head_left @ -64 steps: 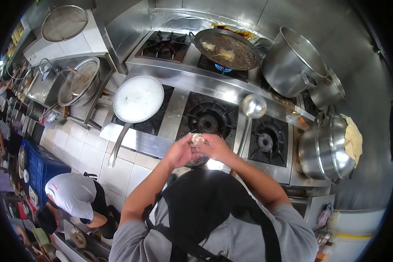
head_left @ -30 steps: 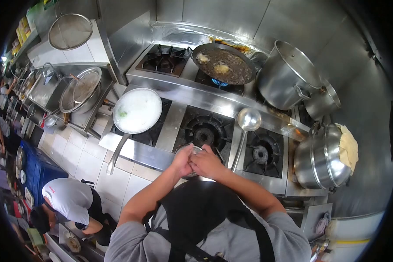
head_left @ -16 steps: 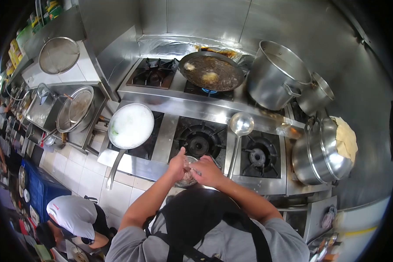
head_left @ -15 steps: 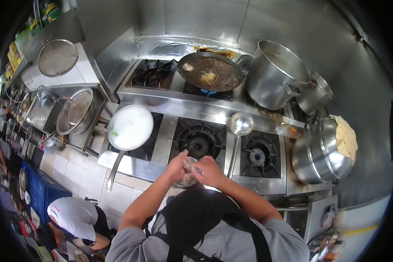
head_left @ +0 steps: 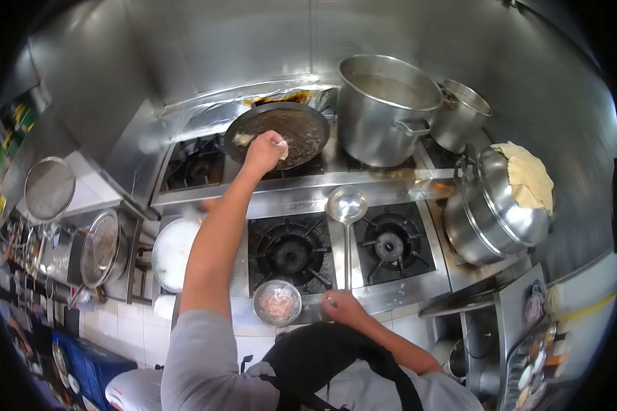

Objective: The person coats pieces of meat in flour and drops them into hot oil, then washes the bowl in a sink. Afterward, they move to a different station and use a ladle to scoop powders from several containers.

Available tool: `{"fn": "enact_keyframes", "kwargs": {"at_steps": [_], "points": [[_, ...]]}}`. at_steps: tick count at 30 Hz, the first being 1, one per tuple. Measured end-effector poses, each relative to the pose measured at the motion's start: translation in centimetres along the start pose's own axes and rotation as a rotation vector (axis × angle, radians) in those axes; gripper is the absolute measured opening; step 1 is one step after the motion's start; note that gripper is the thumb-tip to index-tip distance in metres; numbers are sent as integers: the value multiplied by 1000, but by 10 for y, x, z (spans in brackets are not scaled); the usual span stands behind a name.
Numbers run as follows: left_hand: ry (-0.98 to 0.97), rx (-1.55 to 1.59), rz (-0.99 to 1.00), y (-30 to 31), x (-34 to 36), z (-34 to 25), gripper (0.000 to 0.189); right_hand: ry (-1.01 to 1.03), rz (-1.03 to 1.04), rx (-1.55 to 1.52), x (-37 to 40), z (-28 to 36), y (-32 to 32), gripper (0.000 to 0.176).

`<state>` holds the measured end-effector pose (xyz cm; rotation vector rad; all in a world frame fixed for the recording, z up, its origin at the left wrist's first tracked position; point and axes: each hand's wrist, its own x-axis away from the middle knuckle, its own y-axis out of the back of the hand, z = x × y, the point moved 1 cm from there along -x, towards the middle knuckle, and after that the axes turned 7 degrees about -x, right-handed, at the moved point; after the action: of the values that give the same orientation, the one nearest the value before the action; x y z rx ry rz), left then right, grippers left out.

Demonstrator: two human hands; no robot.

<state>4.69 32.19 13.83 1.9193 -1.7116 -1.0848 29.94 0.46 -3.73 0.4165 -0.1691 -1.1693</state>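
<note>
Stretching to 11 o'clock, the left hand (head_left: 263, 151) pinches a pale lump (head_left: 283, 150) over the wok (head_left: 284, 107), so it's clear of the metal bowl (head_left: 258, 309) at 7, while the right hand (head_left: 344, 307) curls at 5, grip unclear.

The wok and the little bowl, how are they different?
The wok is wide and dark; the bowl is small and silvery. The wok holds brown liquid; the bowl holds pinkish food. The wok sits at the back, the bowl at the front. Both are round.
</note>
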Motion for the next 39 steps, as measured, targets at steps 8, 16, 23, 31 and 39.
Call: {"fn": "enact_keyframes", "kwargs": {"at_steps": [8,16,23,31,39], "points": [[192,-667,219,-54,-50,8,27,-313,-65,-117,26,18,42,20],[-22,-574,116,-17,-15,-9,25,-180,-38,-80,11,-4,19,21],[-131,-240,348,30,180,-18,16,-138,242,-68,-25,-6,-32,26],[-303,-699,563,-50,371,50,52,-5,352,56,-43,-22,-81,22],[-189,-569,482,-71,371,69,44,-174,345,21,-37,-30,-89,25]]}}
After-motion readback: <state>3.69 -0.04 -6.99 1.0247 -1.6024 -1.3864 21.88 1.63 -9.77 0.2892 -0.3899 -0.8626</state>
